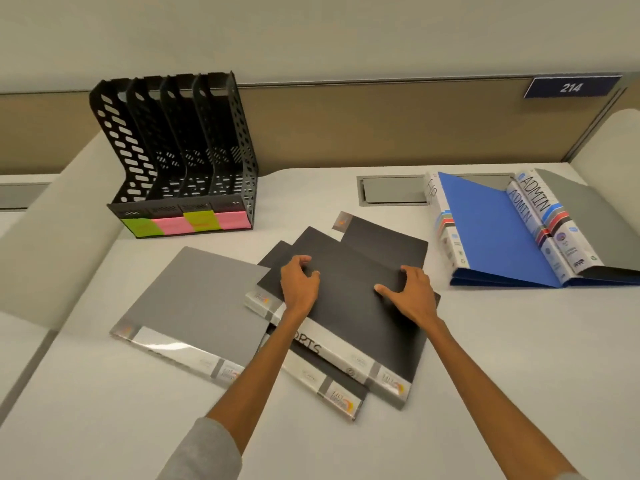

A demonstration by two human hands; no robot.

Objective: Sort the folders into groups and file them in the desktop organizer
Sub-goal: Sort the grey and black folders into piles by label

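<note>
A pile of black folders (360,271) lies fanned out in the middle of the desk; the top one has a white spine with lettering ending in "RTS". My left hand (299,284) and my right hand (410,294) both rest on the top black folder, fingers curled on its cover. A grey folder (194,303) lies flat to the left of the pile. At the right, a blue folder (491,233) lies with white-spined folders marked "ADMIN" (540,216) and a grey one. The black perforated desktop organizer (180,154) stands empty at the back left, with green and pink sticky labels on its front.
A recessed grey cable hatch (391,190) sits in the desk behind the pile. A beige partition runs along the back with a blue sign reading "214" (571,87). Curved white desk dividers rise at the far left and far right.
</note>
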